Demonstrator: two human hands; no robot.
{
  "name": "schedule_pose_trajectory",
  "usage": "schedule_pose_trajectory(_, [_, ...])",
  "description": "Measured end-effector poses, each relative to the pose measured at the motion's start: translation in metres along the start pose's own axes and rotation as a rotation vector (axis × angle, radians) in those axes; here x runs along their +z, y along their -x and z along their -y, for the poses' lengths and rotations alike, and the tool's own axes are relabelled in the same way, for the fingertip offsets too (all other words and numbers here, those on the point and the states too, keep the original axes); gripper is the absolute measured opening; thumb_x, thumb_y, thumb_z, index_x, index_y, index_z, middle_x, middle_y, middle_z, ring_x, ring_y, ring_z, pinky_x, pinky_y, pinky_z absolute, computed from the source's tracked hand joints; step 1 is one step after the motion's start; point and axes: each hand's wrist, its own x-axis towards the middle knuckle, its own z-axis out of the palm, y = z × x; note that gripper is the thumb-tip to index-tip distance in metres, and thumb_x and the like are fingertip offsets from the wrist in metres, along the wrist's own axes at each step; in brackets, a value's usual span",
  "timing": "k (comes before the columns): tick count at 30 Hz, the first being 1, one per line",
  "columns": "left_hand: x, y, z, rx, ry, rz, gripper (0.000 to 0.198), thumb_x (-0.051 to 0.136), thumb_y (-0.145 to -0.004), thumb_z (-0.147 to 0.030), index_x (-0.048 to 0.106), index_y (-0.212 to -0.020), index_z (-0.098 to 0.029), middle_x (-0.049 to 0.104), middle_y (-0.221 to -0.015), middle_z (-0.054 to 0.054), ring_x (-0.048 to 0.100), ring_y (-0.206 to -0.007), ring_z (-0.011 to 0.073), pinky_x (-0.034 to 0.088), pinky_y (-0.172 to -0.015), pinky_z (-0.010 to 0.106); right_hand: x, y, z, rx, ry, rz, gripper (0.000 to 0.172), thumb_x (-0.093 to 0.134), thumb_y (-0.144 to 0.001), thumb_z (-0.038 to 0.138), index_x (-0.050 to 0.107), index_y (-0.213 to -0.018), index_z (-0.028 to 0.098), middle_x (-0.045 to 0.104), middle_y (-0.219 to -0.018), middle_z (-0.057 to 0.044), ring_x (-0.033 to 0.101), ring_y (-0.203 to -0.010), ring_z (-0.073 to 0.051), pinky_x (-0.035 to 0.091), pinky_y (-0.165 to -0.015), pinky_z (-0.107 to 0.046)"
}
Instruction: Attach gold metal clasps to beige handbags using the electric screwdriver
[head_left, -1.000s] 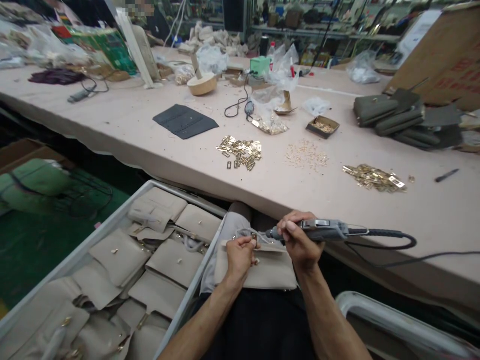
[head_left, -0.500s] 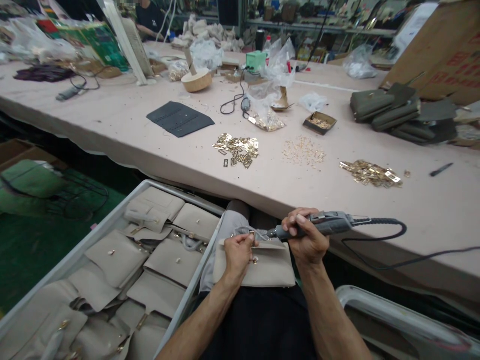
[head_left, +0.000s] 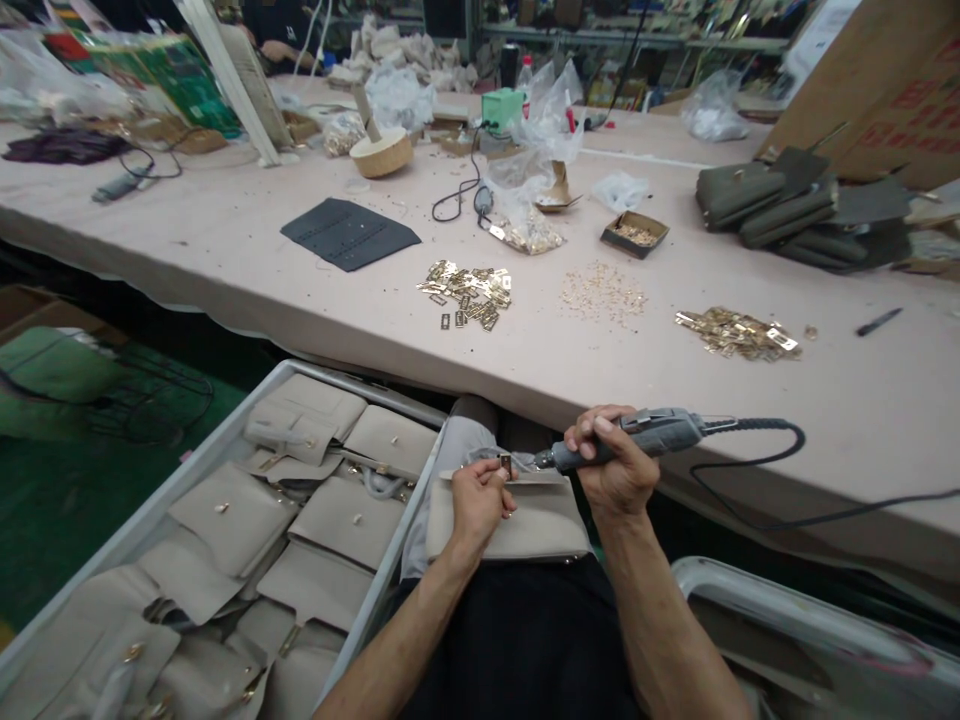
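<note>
A beige handbag point(head_left: 541, 525) lies across my lap, its upper edge by my fingers. My left hand point(head_left: 478, 505) is closed at that edge, thumb and fingers pinching the bag where a small rectangular gold-toned plate point(head_left: 505, 463) stands up. My right hand point(head_left: 616, 465) wraps round a grey electric screwdriver point(head_left: 660, 432), held nearly level. Its tip points left, close to the plate; whether they touch I cannot tell. From the screwdriver's rear a black cord point(head_left: 780, 430) loops off to the right.
Left of my lap stands a pale crate point(head_left: 375, 620) of similar bags. On the table point(head_left: 360, 310) lie gold plates point(head_left: 466, 290), loose screws point(head_left: 604, 293), more gold plates point(head_left: 739, 332) and a dark sheet point(head_left: 349, 233). Dark green bags point(head_left: 787, 210) lie at right. Another person's hand point(head_left: 279, 50) shows far back.
The bag has tilted in my lap, and the gold clasp on its front is out of sight. The screwdriver has shifted slightly, its tip still near the plate. My view has moved a little.
</note>
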Motion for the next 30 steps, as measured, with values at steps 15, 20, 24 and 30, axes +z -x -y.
schedule_pose_trajectory(15, [-0.004,-0.017,-0.009,-0.016,-0.158,0.023,0.019,0.068,-0.076,-0.028,0.07,-0.08,-0.01,0.079,-0.075,0.013,0.049,-0.032,0.0079,0.03,-0.029,0.019,-0.017,-0.016,0.011,0.087,-0.099,-0.134,0.022,0.077,-0.071,0.02,0.058,-0.082,0.019,0.062,-0.075,0.002,0.047,-0.051,-0.008,0.047,-0.055,-0.027])
schedule_pose_trajectory(20, [-0.006,-0.018,-0.009,-0.021,-0.116,0.023,0.029,0.075,-0.071,-0.036,0.071,-0.08,-0.009,0.079,-0.074,0.012,0.047,-0.032,0.0063,0.027,-0.029,0.019,-0.035,-0.079,0.033,-0.102,-0.038,-0.293,0.024,0.076,-0.068,0.019,0.055,-0.079,0.019,0.06,-0.072,0.002,0.05,-0.052,-0.009,0.051,-0.053,-0.025])
schedule_pose_trajectory(24, [-0.006,-0.017,-0.011,-0.038,-0.06,0.022,0.034,0.077,-0.069,-0.039,0.072,-0.083,-0.008,0.08,-0.079,0.013,0.048,-0.033,0.0063,0.028,-0.029,0.019,-0.062,-0.142,0.036,-0.182,0.009,-0.536,0.024,0.072,-0.063,0.012,0.052,-0.075,0.018,0.057,-0.07,0.003,0.053,-0.054,-0.01,0.053,-0.05,-0.025])
schedule_pose_trajectory(30, [-0.007,-0.015,-0.013,-0.036,-0.001,0.029,0.037,0.08,-0.068,-0.039,0.071,-0.086,-0.007,0.08,-0.081,0.014,0.049,-0.033,0.0065,0.032,-0.03,0.019,-0.103,-0.17,0.017,-0.218,0.343,-0.657,0.032,0.078,-0.063,0.012,0.048,-0.073,0.02,0.058,-0.07,0.002,0.065,-0.067,-0.018,0.063,-0.066,-0.037])
